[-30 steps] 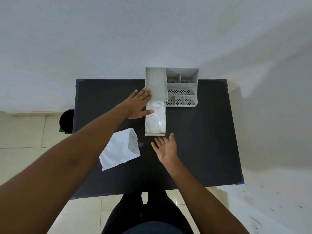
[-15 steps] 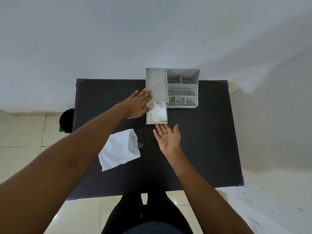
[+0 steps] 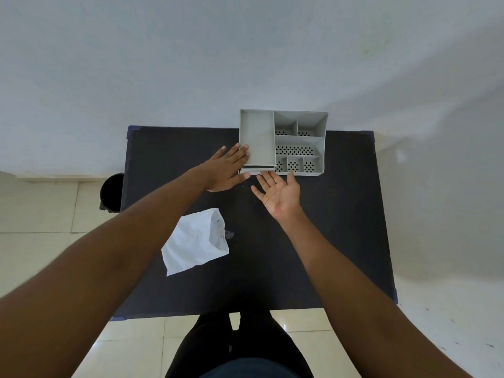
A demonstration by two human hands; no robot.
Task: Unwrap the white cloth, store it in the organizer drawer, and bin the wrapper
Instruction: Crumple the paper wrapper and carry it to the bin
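A grey desk organizer [image 3: 298, 140] stands at the far edge of the black table [image 3: 341, 227]. Its drawer [image 3: 256, 169] is pushed almost fully in, only the front lip showing, and the white cloth inside is hidden. My left hand [image 3: 227, 170] lies flat against the organizer's left side, fingers spread, holding nothing. My right hand [image 3: 278, 193] is open, palm up, with its fingertips at the drawer front. The empty white wrapper [image 3: 195, 242] lies crumpled on the table, nearer me and to the left.
A black bin [image 3: 110, 193] stands on the tiled floor beside the table's left edge. A white wall rises right behind the organizer. My legs are at the table's near edge.
The drawer with the white cloth has slid from fully out to almost shut, my right hand following it forward. My left hand stayed against the organizer.
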